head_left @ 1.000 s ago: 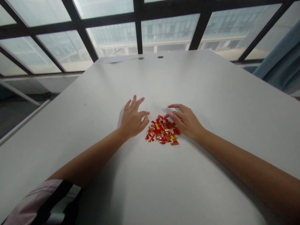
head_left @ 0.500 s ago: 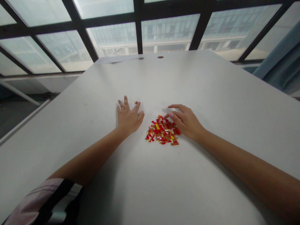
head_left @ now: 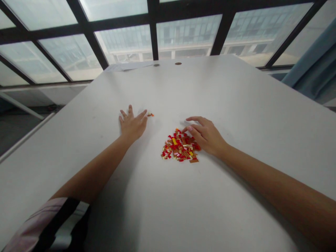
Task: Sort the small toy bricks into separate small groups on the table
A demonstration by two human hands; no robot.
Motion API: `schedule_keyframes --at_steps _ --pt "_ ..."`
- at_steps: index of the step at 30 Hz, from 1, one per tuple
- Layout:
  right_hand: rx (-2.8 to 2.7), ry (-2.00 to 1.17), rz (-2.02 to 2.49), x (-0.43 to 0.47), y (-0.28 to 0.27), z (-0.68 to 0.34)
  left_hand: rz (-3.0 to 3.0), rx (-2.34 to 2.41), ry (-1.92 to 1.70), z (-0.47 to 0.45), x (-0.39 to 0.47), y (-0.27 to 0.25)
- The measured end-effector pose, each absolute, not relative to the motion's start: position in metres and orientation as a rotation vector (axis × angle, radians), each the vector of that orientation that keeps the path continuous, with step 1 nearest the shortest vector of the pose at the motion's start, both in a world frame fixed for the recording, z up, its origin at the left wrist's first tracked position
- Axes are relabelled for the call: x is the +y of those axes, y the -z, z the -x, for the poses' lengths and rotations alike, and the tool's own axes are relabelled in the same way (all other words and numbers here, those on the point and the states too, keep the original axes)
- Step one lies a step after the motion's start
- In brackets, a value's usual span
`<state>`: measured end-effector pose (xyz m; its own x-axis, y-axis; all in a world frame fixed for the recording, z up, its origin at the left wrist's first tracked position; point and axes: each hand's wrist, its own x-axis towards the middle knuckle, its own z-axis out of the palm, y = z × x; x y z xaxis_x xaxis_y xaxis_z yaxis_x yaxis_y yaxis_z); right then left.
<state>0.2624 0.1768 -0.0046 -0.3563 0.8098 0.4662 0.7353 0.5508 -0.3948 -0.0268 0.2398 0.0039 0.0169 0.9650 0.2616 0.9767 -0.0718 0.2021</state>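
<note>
A loose pile of small building bricks (head_left: 181,146), mostly red, brown and white with a few yellow, lies in the middle of the white table (head_left: 168,199). My right hand (head_left: 206,135) is at the pile's right edge, fingers apart and loosely bent, thumb and fingertips near the top bricks; I see nothing held. Farther out on the left, my left hand (head_left: 132,125) is spread with nothing in it. Just beyond its index fingertip is a little cluster of small bricks (head_left: 150,114), white, brown and orange, apart from the pile.
Flat white sheets (head_left: 123,67) lie at the table's far left edge. Two round dark spots, one of them a brown disc (head_left: 178,63), show near the far edge. Behind stand black-framed windows (head_left: 153,35), with a blue curtain (head_left: 312,70) on the right.
My left hand has moved left, away from the small cluster, which now shows more fully. My right hand has stayed by the pile, with almost no change.
</note>
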Motion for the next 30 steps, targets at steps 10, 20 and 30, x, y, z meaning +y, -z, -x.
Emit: schedule_keyframes --at_steps 10,20,30 --pt "-2.154 -0.132 1.228 0.1774 0.0060 -0.2626 2.232 -2.054 0.518 0.0242 0.2381 0.0009" --pt "-2.163 -0.118 1.223 0.1756 0.0070 -0.2615 2.235 -2.029 0.503 0.0229 0.2331 0.0011" --pt "-2.162 -0.115 1.219 0.1765 0.0070 -0.2603 2.253 -2.055 0.490 0.0210 0.2352 0.0011"
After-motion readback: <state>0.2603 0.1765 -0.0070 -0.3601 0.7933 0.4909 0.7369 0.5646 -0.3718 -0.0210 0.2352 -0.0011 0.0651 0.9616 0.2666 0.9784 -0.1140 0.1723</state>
